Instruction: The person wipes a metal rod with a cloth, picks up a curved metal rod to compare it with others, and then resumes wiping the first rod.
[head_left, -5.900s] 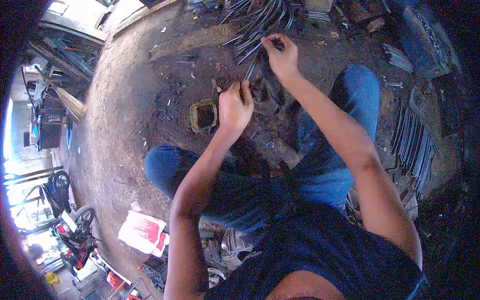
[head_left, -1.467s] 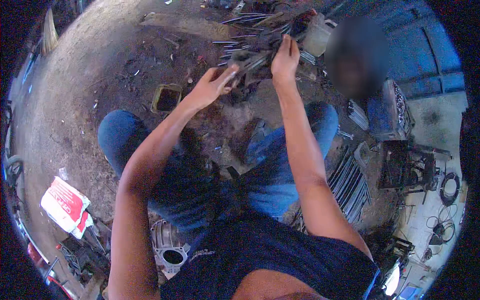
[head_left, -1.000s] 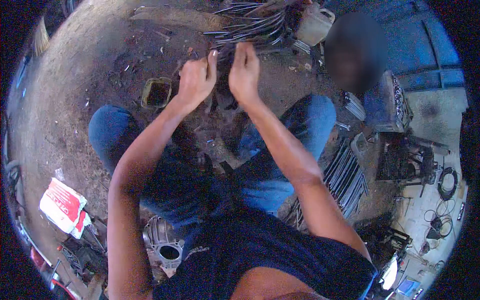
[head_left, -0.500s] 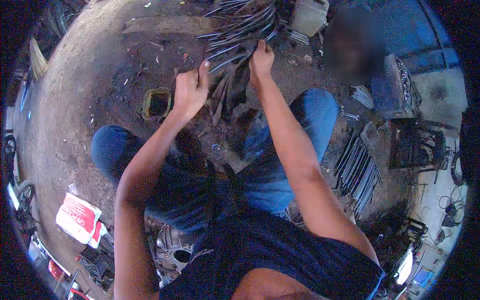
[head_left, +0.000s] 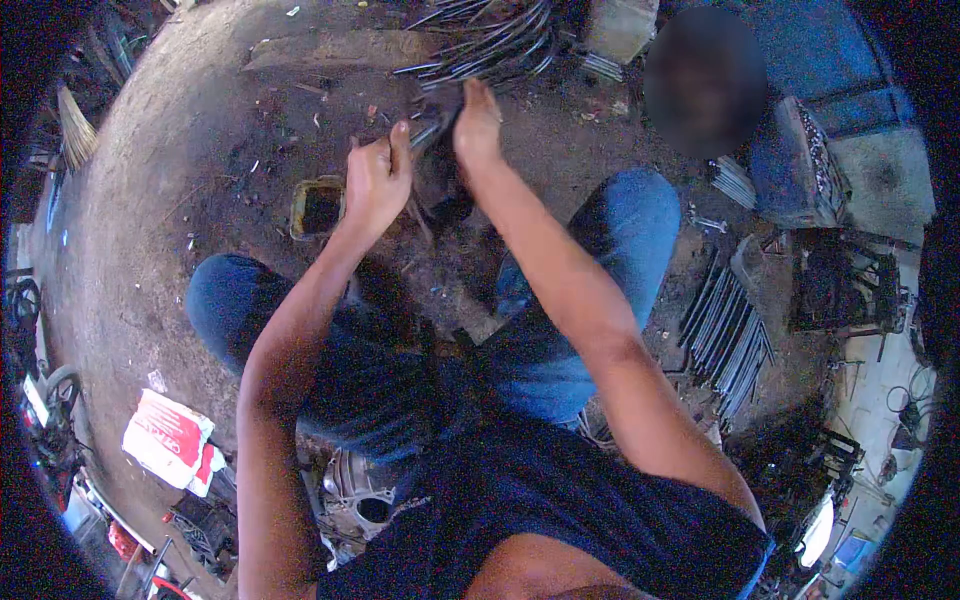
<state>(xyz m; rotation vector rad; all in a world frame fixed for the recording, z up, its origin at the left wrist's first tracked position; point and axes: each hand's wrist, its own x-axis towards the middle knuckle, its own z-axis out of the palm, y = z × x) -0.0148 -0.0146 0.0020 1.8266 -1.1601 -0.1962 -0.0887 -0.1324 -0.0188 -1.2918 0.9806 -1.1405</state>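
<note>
My left hand [head_left: 380,185] is closed, thumb raised, around the near end of a thin metal rod [head_left: 424,136]. Close beside it, my right hand [head_left: 478,125] grips a dark rag [head_left: 450,122] against the rod; the fingers are partly hidden and slightly blurred. Part of the rag hangs below the hands. Beyond them, a bundle of similar bent metal rods [head_left: 490,55] lies on the ground. An open, yellowish container with dark contents [head_left: 297,212] stands left of my left hand.
To the right, many straight rods [head_left: 725,335] lie on the dirt floor near a wrench [head_left: 709,224]. A person [head_left: 705,85] is at the upper right. A red and white bag [head_left: 168,440] lies at lower left, and a metal engine casing [head_left: 350,478] sits beside my hip.
My right hand has slid left along the rod with the rag, coming close to my left hand. The left hand has stayed almost in place.
</note>
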